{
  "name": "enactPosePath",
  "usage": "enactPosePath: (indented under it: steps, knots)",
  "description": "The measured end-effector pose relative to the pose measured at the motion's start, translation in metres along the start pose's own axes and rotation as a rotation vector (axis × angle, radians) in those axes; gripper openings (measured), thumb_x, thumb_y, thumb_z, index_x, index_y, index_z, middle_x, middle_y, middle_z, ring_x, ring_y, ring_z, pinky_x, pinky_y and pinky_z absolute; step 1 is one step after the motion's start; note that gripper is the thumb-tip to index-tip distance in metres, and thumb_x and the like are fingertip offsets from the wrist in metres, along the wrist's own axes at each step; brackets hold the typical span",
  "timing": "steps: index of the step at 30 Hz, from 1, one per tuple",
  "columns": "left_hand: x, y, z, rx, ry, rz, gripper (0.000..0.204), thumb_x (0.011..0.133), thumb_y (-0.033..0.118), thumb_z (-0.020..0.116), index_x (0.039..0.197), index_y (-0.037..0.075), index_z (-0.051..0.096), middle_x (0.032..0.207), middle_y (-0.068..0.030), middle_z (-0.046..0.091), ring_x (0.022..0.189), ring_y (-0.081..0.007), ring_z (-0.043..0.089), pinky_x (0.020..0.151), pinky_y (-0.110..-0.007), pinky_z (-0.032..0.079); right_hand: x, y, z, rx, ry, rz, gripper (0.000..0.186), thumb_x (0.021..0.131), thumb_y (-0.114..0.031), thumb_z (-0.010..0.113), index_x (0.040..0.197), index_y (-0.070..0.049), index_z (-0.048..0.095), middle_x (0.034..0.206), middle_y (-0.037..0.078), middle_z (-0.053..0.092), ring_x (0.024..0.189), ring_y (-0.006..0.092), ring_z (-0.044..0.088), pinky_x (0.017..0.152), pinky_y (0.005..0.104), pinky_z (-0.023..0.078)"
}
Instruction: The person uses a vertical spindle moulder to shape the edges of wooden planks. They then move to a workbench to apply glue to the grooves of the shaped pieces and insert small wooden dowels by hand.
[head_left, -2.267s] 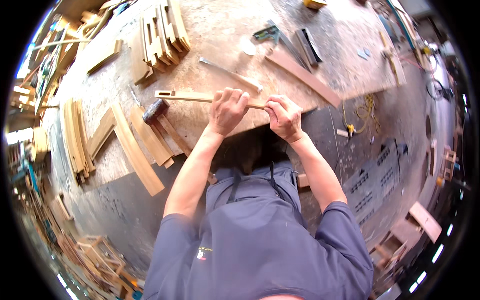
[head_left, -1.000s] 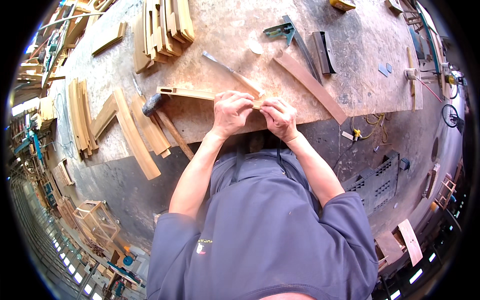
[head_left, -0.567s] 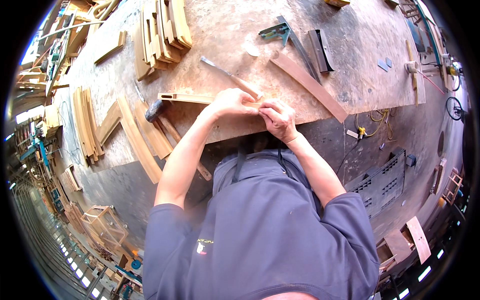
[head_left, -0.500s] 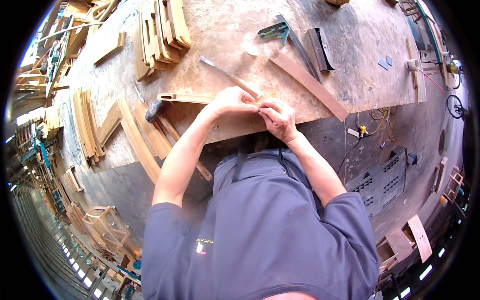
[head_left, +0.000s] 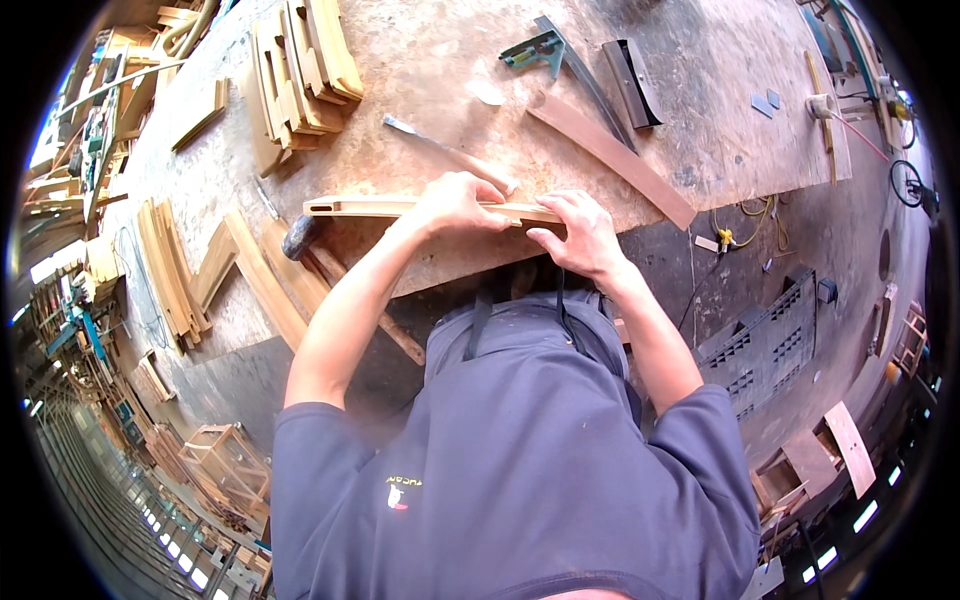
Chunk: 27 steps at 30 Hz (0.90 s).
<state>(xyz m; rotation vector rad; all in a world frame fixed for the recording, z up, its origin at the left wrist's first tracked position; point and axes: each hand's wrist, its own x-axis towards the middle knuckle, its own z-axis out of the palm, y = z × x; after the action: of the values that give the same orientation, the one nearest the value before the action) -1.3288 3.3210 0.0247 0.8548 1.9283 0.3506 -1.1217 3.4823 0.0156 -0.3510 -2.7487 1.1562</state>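
Observation:
A narrow wooden rail (head_left: 362, 206) with a slot cut near its left end lies across the front of the workbench. My left hand (head_left: 458, 204) is closed around its middle, thumb on the near side. At the rail's right end, my right hand (head_left: 585, 236) has its thumb and fingers apart; the fingertips rest along the far edge, and the thumb stays off the wood. Just beyond my left hand lies a chisel (head_left: 440, 146), its handle end close to the rail. A mallet (head_left: 345, 278) sits left of my left forearm, its dark head beside the slotted end.
Wooden pieces are stacked (head_left: 305, 75) at the back left, with more boards (head_left: 165, 265) nearer the left edge. Beyond the rail are a combination square (head_left: 585, 85), a thin brown strip (head_left: 612, 160) and a dark curved block (head_left: 635, 85). A grey plastic crate (head_left: 765, 350) stands right of me.
My right hand has gone from a closed pinch at the rail's end to spread thumb and fingers. My left hand keeps its hold. The whole view has shifted slightly.

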Motion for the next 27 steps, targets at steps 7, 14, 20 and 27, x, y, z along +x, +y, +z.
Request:
enactPosePath:
  steps: [7,14,20,27]
  knots:
    - [-0.005,0.002,0.007,0.068,0.06,0.038,0.059,0.071,0.05,0.084,0.119,0.016,0.08,0.117,-0.0123,0.078,0.115,-0.0288,0.072,0.103,-0.041,0.055,0.024,-0.003,-0.009,-0.027,-0.384,0.08,0.056,0.084,-0.04,0.076,0.13,-0.009,0.071,0.123,0.019,0.071,0.12,0.0386,0.065,0.104,0.0468,0.053]
    - [-0.013,-0.001,0.016,0.14,0.168,0.148,0.056,0.071,0.048,0.085,0.118,0.016,0.079,0.118,-0.0105,0.076,0.118,-0.0297,0.068,0.105,-0.043,0.054,0.006,0.0,0.004,-0.261,-0.269,-0.072,0.051,0.081,-0.021,0.073,0.13,-0.008,0.068,0.122,0.015,0.069,0.114,0.0356,0.065,0.098,0.0459,0.055]
    - [-0.016,-0.011,0.037,0.289,0.369,0.387,0.055,0.067,0.039,0.087,0.113,0.011,0.074,0.117,-0.0081,0.075,0.116,-0.0298,0.067,0.103,-0.044,0.054,-0.014,0.019,0.033,-0.403,0.034,-0.238,0.038,0.085,-0.013,0.064,0.122,-0.005,0.068,0.115,0.012,0.066,0.112,0.0322,0.064,0.095,0.0441,0.053]
    - [-0.014,-0.015,0.048,0.406,0.529,0.569,0.069,0.071,0.042,0.08,0.128,0.005,0.068,0.126,-0.0162,0.065,0.117,-0.0352,0.062,0.103,-0.048,0.051,-0.013,0.018,0.033,-0.412,0.067,-0.244,0.038,0.086,-0.013,0.063,0.122,-0.004,0.068,0.114,0.013,0.065,0.112,0.032,0.063,0.097,0.0437,0.052]
